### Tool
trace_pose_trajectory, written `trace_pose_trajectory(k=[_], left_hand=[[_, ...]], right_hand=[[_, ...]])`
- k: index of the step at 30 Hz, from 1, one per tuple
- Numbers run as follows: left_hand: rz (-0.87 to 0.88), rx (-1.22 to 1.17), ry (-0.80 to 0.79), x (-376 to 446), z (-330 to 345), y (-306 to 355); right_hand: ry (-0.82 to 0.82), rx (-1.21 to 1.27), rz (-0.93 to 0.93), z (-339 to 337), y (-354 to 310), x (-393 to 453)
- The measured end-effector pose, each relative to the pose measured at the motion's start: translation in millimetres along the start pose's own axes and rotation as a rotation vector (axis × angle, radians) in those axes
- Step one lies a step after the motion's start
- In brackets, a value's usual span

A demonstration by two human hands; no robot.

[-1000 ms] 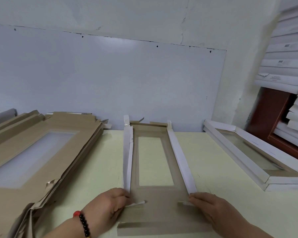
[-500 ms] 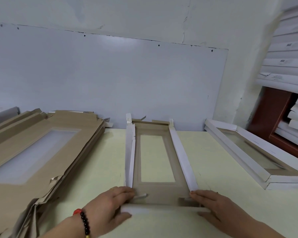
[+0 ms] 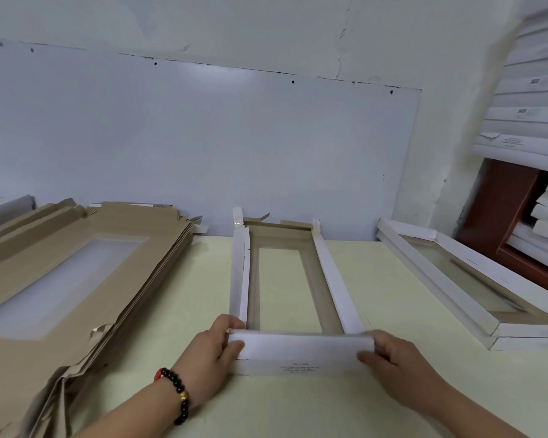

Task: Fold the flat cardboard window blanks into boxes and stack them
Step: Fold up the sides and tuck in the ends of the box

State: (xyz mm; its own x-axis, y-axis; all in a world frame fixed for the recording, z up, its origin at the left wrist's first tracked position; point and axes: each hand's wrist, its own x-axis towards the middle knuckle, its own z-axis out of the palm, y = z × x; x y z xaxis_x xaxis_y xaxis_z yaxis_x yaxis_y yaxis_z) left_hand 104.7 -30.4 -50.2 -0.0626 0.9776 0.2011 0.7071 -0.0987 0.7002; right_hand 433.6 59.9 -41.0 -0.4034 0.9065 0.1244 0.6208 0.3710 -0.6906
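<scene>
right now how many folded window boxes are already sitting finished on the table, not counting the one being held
2, stacked one on the other at the table's right side: the top box and the lower box beneath it. More white boxes pile up off the table, at the far right.

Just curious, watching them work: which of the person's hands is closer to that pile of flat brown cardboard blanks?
Left. The left hand holds the near flap's left end, on the side facing the pile of flat blanks. The right hand holds the flap's opposite end, farther away.

Soft, even indoor light — faint glare on the wall panel (image 3: 203, 147), edges bowed and blurred.
</scene>
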Motion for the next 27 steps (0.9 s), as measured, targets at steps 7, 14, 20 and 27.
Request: trace_pose_trajectory(k=[7,14,20,27], left_hand=[[-0.019,0.153,0.058,4.9,7.8,7.8],[0.168,0.266,0.012,0.4,3.7,-6.3],[0.309,0.299,-0.126,-2.3,-5.8,-10.2],[0.187,0.747,-0.173,6.3,1.9,12.3]], right_hand=[[0.083,-0.026,0.003,8.5,-8.4,0.6],[-0.002,-0.32,-0.136,7.4,-10.5,-2.5],[-0.026,-0.519,-0.299,3.6,-9.0,-4.7],[-0.014,-0.929,-0.468,5.0,-34.1,1.5]])
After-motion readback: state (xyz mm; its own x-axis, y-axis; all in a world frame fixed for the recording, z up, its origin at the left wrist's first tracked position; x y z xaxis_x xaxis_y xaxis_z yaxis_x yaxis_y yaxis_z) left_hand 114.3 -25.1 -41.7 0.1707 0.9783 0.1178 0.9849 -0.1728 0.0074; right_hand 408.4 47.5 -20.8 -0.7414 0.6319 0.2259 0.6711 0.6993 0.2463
